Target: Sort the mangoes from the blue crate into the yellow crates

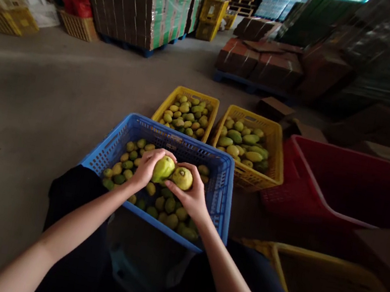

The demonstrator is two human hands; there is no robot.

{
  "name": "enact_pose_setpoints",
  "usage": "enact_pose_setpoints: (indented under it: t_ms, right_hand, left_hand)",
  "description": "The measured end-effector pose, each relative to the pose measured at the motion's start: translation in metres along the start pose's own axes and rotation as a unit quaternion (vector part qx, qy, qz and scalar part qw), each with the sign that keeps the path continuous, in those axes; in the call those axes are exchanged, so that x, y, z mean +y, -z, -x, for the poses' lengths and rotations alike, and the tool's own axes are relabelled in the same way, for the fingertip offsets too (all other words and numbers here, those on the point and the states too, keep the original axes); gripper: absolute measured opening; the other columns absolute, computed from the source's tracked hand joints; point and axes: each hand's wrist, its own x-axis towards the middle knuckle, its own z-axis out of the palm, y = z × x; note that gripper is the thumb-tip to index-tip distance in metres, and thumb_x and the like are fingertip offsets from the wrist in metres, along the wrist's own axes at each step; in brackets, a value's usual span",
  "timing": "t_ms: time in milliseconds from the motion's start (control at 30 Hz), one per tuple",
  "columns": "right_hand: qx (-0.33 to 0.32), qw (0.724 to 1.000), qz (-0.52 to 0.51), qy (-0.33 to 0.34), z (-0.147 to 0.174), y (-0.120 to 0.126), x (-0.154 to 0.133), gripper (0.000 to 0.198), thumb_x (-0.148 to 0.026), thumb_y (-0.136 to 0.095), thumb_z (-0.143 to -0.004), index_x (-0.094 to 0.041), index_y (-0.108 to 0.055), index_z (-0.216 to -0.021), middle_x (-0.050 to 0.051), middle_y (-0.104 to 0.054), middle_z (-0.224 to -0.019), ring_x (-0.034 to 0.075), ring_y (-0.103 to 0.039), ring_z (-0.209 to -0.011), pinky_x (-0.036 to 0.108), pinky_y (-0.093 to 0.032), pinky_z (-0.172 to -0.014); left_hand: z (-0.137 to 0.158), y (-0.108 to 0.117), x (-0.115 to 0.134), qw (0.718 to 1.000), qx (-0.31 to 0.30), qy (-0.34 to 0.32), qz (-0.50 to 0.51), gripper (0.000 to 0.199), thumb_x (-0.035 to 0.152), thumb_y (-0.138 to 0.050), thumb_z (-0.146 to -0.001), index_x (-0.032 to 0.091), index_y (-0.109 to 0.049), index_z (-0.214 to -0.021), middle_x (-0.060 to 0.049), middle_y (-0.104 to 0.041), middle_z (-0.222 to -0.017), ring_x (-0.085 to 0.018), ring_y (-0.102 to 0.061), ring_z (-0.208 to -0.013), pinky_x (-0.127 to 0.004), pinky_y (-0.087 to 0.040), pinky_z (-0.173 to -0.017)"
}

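The grip is a pair, each hand curled around its own fruit. On the left, the left hand [147,170] closes round the outer and far sides of the left fruit [163,169], green-yellow and smooth; where its thumb lies I cannot tell. Just beside it, the right fruit [182,179] has its knobbed end facing up, and the right hand [194,196] clasps it between a thumb on the near side and fingers wrapped over the far side. Whether the two fruits touch is unclear.

Both are probably light and firm, with a waxy skin that could slip a little and bruise if squeezed hard; the rounded middle seems the best place to hold, with the palm behind.

Left of the grip and far beyond it stands a wrapped stack [172,6], with no writing I can read. Directly beneath the grip is the blue crate [226,192], with loose fruit [127,165] down to its left; a pale mark on the far wall is too small to read. Beyond the grip sits a yellow crate [212,114], and right of that a second yellow crate [279,153]. Farthest right is a red bin [288,172], with no legible label.
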Motion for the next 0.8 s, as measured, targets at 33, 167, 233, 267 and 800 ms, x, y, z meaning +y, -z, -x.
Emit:
enact_pose_setpoints:
  t_ms: [33, 167, 233, 267, 800]
  right_hand:
    - [0.0, 1.0, 0.004, 0.002, 0.0, 0.001, 0.001, 0.042, -0.036, -0.079, -0.067, -0.023, -0.056, -0.1, 0.0, -0.061, -0.093, 0.017, -0.057, -0.082, 0.029, -0.048, -0.075]
    - [0.0, 1.0, 0.015, 0.001, 0.002, 0.002, 0.002, 0.04, -0.037, -0.079, -0.067, -0.023, -0.057, -0.097, 0.001, -0.061, -0.091, 0.017, -0.057, -0.08, 0.029, -0.048, -0.074]
    - [0.002, 1.0, 0.022, 0.004, 0.003, 0.001, 0.001, 0.04, -0.038, -0.078, -0.067, -0.023, -0.057, -0.097, 0.001, -0.061, -0.09, 0.017, -0.056, -0.079, 0.03, -0.048, -0.073]
    - [0.002, 1.0, 0.027, 0.006, 0.003, 0.001, 0.001, 0.04, -0.038, -0.078, -0.067, -0.023, -0.057, -0.097, 0.001, -0.061, -0.09, 0.017, -0.056, -0.078, 0.03, -0.048, -0.072]
    - [0.021, 0.973, -0.162, -0.165, 0.0, -0.007, 0.003, 0.048, -0.044, -0.065, -0.078, -0.031, -0.046, -0.12, 0.0, -0.061, -0.094, 0.015, -0.058, -0.074, 0.027, -0.05, -0.062]
  left_hand:
    - [0.001, 0.0, 0.0, 1.0, -0.009, -0.015, -0.015, 0.032, 0.022, -0.047, -0.086, 0.018, -0.073, -0.068, -0.004, -0.07, -0.077, -0.017, -0.059, -0.079, -0.022, -0.043, -0.08]
    - [0.005, 0.002, 0.004, 0.999, -0.03, -0.031, -0.025, 0.026, 0.021, -0.051, -0.084, 0.02, -0.074, -0.071, -0.004, -0.07, -0.078, -0.019, -0.059, -0.08, -0.023, -0.043, -0.082]
    - [0.006, 0.004, 0.006, 0.999, -0.029, -0.019, -0.013, 0.022, 0.019, -0.056, -0.081, 0.021, -0.074, -0.07, -0.003, -0.071, -0.079, -0.019, -0.06, -0.082, -0.023, -0.043, -0.084]
    - [0.007, 0.004, 0.007, 1.0, -0.026, -0.009, -0.007, 0.02, 0.018, -0.057, -0.08, 0.021, -0.074, -0.07, -0.003, -0.071, -0.08, -0.019, -0.06, -0.082, -0.024, -0.043, -0.085]
    - [-0.004, -0.006, -0.009, 0.912, 0.139, 0.272, 0.275, 0.028, 0.031, -0.048, -0.083, 0.015, -0.066, -0.069, -0.005, -0.065, -0.068, -0.017, -0.064, -0.065, -0.026, -0.052, -0.066]
